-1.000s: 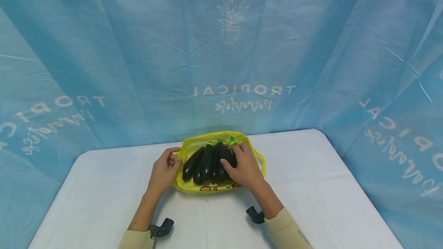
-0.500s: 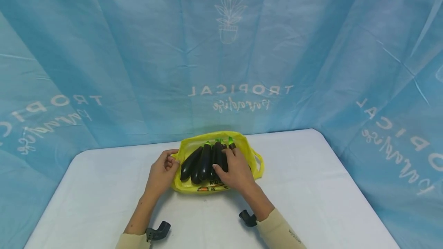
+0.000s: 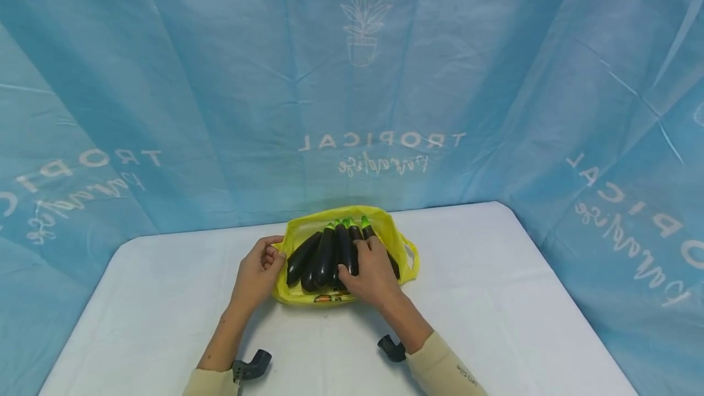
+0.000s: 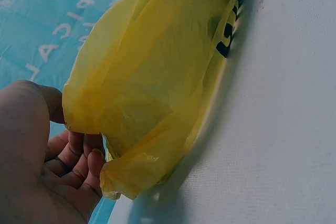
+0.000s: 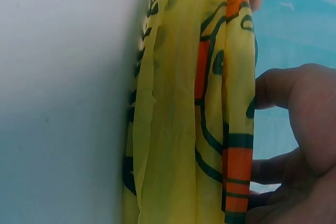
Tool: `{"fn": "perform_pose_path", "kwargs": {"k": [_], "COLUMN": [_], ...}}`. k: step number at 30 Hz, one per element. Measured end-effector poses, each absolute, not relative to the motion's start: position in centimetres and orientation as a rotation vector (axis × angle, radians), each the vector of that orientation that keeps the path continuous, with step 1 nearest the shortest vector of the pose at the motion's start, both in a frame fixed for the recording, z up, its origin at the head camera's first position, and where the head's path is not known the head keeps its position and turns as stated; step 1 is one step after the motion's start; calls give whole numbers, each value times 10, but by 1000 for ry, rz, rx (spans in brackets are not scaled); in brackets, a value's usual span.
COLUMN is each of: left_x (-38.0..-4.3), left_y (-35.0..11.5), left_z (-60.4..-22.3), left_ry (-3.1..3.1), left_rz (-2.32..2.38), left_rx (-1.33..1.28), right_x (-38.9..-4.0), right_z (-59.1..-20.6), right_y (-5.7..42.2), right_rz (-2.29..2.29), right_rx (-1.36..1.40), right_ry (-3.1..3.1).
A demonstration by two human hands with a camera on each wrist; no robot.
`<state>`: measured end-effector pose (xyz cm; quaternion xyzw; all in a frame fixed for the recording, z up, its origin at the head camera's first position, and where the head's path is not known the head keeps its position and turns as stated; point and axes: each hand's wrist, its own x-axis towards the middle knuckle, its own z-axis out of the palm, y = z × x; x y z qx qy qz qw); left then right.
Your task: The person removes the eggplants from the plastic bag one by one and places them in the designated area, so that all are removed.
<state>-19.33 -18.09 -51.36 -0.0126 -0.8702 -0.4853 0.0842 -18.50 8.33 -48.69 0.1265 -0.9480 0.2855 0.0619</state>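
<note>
Several dark eggplants (image 3: 326, 255) with green stems lie side by side in an open yellow plastic bag (image 3: 293, 228). My left hand (image 3: 257, 271) holds the bag's left edge; in the left wrist view its fingers (image 4: 71, 156) curl at the bag's corner. Inside the bag, my right hand (image 3: 375, 274) grips an eggplant (image 3: 344, 243) near the middle, thumb on its lower part and fingers along its right side. Another eggplant (image 3: 394, 266) shows partly behind this hand. In the right wrist view the printed bag side (image 5: 210, 103) hides the eggplants and the fingertips.
A white cloth covers the table (image 3: 495, 298) under the bag. A blue printed curtain (image 3: 264, 109) hangs behind the table and along both sides. The bag's handle loop (image 3: 410, 258) sticks out at the right. Dark wrist mounts (image 3: 253, 365) sit at both wrists.
My right hand has shifted left over the eggplants. The middle eggplants have moved a little, and the rightmost one shows more of its lower end. My left hand stays at the bag's edge.
</note>
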Motion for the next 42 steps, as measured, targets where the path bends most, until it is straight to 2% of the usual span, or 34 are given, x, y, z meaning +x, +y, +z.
{"fn": "perform_pose_path", "kwargs": {"k": [32,42], "left_x": [-190,-191], "left_y": [-179,-179], "left_z": [-510,-510], "left_ry": [-2602,-2602], "left_rz": [-1471,-1473], "left_rx": [4,-5], "right_x": [-183,-183], "right_z": [-496,-490], "right_y": [73,74], "right_rz": [799,1018], "right_rx": [147,78], "right_ry": [-2788,-2788]}}
